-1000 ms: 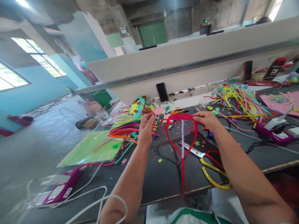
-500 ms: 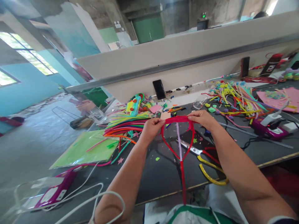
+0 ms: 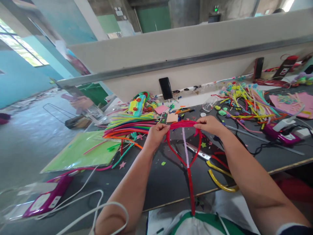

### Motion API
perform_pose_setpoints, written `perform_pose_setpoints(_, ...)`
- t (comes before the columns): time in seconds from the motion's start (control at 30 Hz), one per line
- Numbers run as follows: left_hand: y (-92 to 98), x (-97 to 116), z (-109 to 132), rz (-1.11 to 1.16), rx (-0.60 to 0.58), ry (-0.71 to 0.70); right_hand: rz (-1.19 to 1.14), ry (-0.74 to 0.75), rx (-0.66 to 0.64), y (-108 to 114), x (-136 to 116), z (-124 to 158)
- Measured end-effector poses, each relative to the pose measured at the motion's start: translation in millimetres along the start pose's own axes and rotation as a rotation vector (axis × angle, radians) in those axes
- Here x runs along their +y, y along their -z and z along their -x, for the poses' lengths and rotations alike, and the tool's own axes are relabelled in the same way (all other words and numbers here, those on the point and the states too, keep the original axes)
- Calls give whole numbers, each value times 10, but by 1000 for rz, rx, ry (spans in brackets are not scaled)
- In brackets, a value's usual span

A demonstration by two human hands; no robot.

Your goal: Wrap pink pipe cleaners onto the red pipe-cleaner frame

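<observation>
I hold a red pipe-cleaner frame (image 3: 181, 124) above the dark table (image 3: 168, 182). It forms a loop with a pale lilac strand (image 3: 186, 151) down its middle and a long red stem (image 3: 191, 186) hanging toward me. My left hand (image 3: 156, 134) pinches the top left corner of the loop. My right hand (image 3: 210, 124) pinches the top right corner. Both hands are closed on it.
Scissors with yellow and red handles (image 3: 215, 169) lie under the frame. A bundle of coloured pipe cleaners (image 3: 129, 127) and a green sheet (image 3: 80, 151) sit left. More pipe cleaners (image 3: 246, 102), a pink sheet (image 3: 295, 104), a glue gun (image 3: 281, 132), a phone (image 3: 165, 88) and white cables (image 3: 97, 209) surround.
My left hand, open and apart a second ago, has closed on the frame's top left corner. The view has shifted slightly; the frame hangs straighter.
</observation>
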State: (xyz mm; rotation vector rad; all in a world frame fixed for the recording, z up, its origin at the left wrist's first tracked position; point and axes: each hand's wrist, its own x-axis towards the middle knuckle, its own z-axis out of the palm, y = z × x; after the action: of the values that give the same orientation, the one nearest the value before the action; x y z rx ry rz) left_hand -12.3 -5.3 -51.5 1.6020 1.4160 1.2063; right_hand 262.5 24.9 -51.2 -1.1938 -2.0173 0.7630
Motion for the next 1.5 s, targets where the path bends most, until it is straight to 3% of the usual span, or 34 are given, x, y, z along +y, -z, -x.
perform_pose_setpoints(0.1, -16, -6, 8, 30, 10, 1, 11, -15, -12, -16, -14, -4)
perform_pose_setpoints(0.2, -11, -8, 9, 128, -8, 42, -158, -61, -47, -61, -39, 4)
perform_pose_setpoints(0.37, 47, 14, 9, 536, -173, 251, -582, -132, -188, -113, -85, 27)
perform_pose_setpoints(0.57, 73, -8, 20, 758, -286, 333, -719, -147, -215, -83, -103, 41)
perform_pose_setpoints(0.97, 76, -51, 0, 681, -332, 356, -742, -167, -210, -64, -115, 49)
perform_pose_setpoints(1.2, 40, -68, 28, 699, -383, 363, -830, -268, -196, -59, -61, 49)
perform_pose_setpoints(1.5, -55, -197, 8, 625, -322, 361, -796, -399, -166, -63, -6, 17)
